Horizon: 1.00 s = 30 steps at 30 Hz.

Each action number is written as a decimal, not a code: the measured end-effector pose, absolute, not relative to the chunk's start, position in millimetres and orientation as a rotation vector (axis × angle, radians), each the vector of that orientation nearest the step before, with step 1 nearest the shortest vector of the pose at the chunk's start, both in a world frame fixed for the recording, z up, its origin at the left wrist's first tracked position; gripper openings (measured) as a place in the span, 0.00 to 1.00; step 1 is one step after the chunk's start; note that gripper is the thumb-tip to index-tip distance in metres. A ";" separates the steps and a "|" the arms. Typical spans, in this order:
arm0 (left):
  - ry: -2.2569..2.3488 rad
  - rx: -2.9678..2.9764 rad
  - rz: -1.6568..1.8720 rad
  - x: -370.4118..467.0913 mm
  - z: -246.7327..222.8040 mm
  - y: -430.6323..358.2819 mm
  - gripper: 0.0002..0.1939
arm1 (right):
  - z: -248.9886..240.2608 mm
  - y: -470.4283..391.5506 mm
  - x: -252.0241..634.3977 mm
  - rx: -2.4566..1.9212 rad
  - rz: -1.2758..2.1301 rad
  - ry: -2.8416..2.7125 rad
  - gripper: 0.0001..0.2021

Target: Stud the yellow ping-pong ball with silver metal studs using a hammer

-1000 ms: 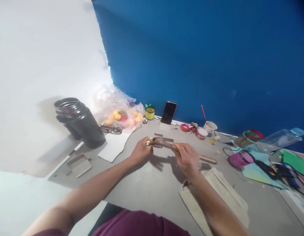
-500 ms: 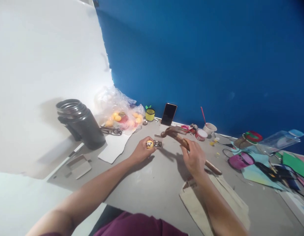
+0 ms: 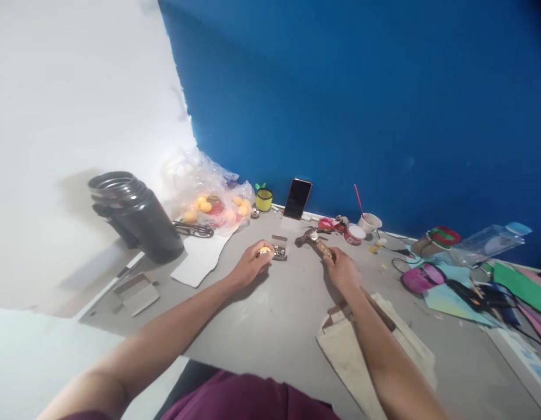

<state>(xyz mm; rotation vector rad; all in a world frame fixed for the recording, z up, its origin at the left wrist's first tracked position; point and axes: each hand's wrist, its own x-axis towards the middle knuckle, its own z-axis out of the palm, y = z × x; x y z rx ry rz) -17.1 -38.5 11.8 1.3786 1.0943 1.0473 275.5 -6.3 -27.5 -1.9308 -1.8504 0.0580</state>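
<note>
Head view: a blue wall [image 3: 340,105] rises behind the grey counter [image 3: 270,321], with a dark flask [image 3: 143,219] at left and a cream cloth bag [image 3: 349,356] at near right. Both forearms reach in from the near edge, angled toward each other, the left one stretched out longer and low. The hammer [image 3: 323,248] is in the right grip [image 3: 344,273], fingers closed around its wooden handle, head pointing left toward the middle; whether the head touches the counter cannot be told. The left grip [image 3: 251,265] is closed on a small yellow round piece [image 3: 264,251], with a patterned metal piece [image 3: 279,252] just beside it, near the fingertips. This looks like a steadying stage, left fingers keeping the small work in place while the hammer sits apart from it. Any blow from here would call for lining up the head and keeping it clear of those fingertips.
</note>
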 end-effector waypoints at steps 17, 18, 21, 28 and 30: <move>0.921 0.987 1.294 -21.0 -2.1 -19.4 0.25 | 34.2 -8.4 182.9 -1.429 0.051 -2.548 0.11; 0.908 0.960 1.304 -21.3 -2.9 -18.3 0.25 | 36.7 -6.6 173.4 -1.451 0.047 -2.573 0.11; 0.899 0.889 1.318 -22.1 -6.0 -16.6 0.24 | 33.4 -4.0 151.7 -1.483 0.043 -2.618 0.10; 0.942 0.871 1.315 -24.0 -8.1 -17.3 0.24 | 9.1 -9.1 144.8 -1.446 -0.072 -2.626 0.10; 0.945 0.873 1.306 -24.3 -6.9 -17.6 0.25 | 6.3 -8.7 147.6 -1.457 -0.073 -2.603 0.10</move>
